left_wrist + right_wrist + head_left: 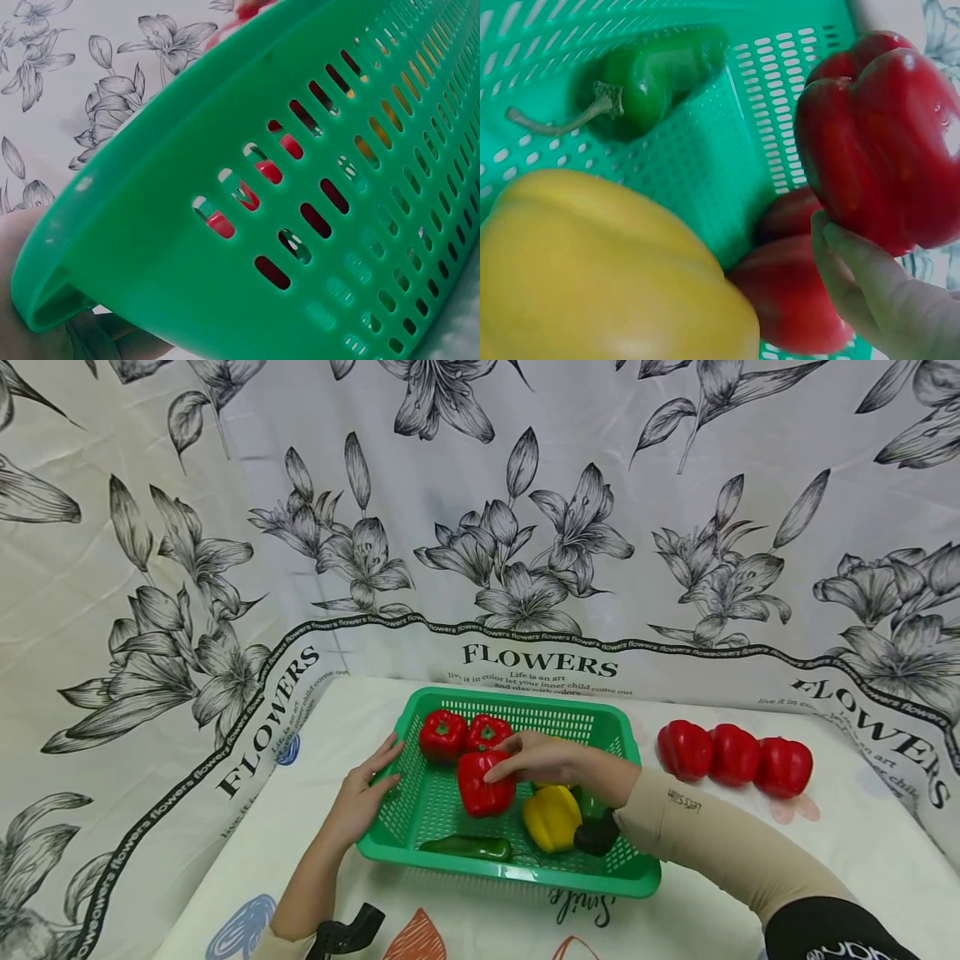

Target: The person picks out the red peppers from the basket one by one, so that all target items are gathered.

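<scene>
A green plastic basket [510,878] holds several peppers. My right hand [536,758] grips a red bell pepper [483,789] by its side, raised above the basket floor; the right wrist view shows the same red pepper [885,142] above the fingers. My left hand [363,793] holds the basket's left rim, its fingers partly hidden under the edge in the left wrist view. Two red bell peppers with green stems, one of them this pepper [442,735], sit at the back left inside. A yellow bell pepper [552,818] lies right of centre, and a long green pepper [468,847] along the front wall.
Right of the basket, a row of three red bell peppers, including the middle pepper [733,754], lies on the white printed cloth [720,893]. A flower-printed curtain [480,568] hangs behind. My right forearm partly covers the basket's right side and the green pepper [652,82] there.
</scene>
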A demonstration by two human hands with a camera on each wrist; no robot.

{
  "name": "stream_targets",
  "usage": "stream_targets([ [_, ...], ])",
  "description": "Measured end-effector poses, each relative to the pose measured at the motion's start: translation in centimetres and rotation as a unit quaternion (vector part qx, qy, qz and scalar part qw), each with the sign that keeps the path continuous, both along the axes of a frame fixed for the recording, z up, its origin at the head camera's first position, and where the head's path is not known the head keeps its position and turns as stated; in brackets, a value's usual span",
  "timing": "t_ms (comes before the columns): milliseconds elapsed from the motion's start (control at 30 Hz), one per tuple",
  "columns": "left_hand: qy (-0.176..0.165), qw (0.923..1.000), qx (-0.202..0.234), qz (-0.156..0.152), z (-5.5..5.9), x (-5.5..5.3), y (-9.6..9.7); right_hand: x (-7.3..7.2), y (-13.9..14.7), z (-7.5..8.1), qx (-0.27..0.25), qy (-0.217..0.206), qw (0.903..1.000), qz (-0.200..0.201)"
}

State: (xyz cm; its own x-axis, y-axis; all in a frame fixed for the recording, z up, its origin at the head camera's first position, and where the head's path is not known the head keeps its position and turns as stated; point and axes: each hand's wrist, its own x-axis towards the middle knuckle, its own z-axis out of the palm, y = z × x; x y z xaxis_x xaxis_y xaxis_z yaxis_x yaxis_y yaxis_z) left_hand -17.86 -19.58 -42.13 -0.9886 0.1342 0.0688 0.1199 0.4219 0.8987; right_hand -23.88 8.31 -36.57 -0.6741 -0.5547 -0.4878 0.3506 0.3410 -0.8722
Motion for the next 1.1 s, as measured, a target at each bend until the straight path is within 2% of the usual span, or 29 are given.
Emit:
stream_targets([
  [300,0.006,0.9999,0.012,-0.005,0.2,0.2,0.1,1.2,3.3,1.5,0.004,0.021,0.9996,-0.021],
  [567,0.000,1.0000,0.009,-0.002,0.3,0.2,0.2,2.1,6.3,1.6,-0.040,0.033,0.9968,-0.060],
  [767,-0.003,0.9999,0.009,-0.005,0.3,0.1,0.3,2.9,8.9,1.9,-0.072,0.044,0.9941,-0.069],
  [1100,-0.001,1.0000,0.003,-0.002,0.0,-0.1,-0.1,4.7,12.6,2.6,-0.134,0.070,0.9831,-0.103],
])
